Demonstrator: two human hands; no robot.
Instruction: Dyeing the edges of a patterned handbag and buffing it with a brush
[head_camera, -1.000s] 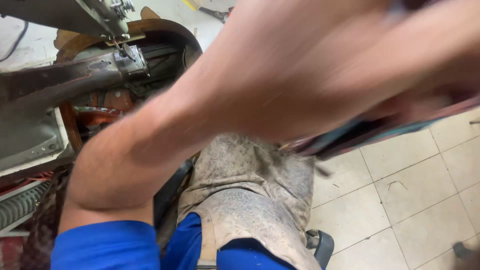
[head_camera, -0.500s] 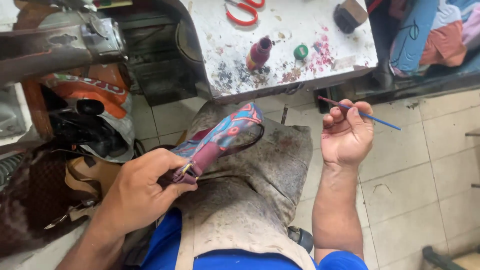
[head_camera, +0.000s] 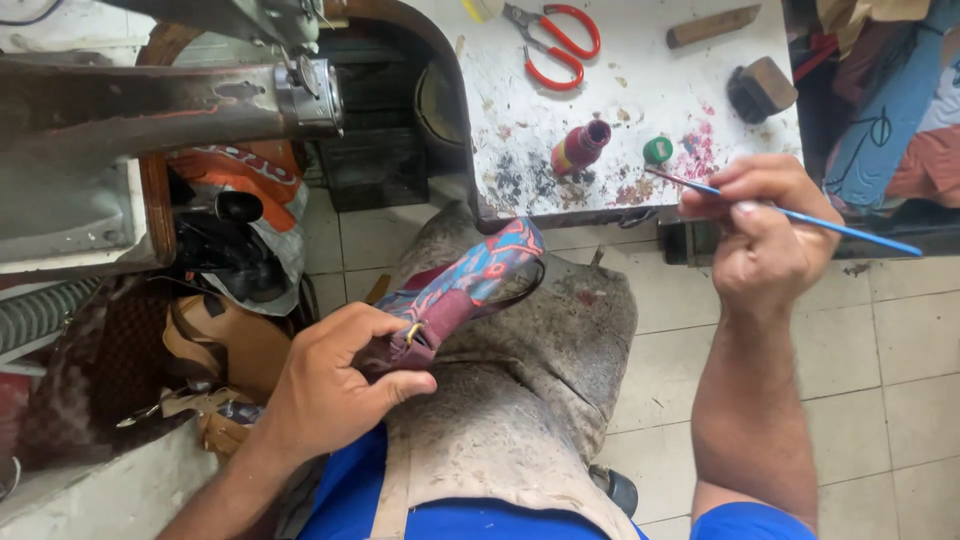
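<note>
Left hand (head_camera: 335, 385) fingers clenched around the heel end of a patterned shoe (head_camera: 465, 285), which rests on the apron-covered lap. Right hand (head_camera: 765, 235) pinches a thin blue brush (head_camera: 800, 215) over the desk (head_camera: 640, 90) edge. Shoe likely light, upper soft, sole stiff: best gripped at the heel.

An orange and white plastic bag (head_camera: 262, 190) bearing dark lettering lies crumpled on the floor, up and to the left of the left hand (head_camera: 330, 385), beneath the machine. No labels, signs or screens show.
</note>
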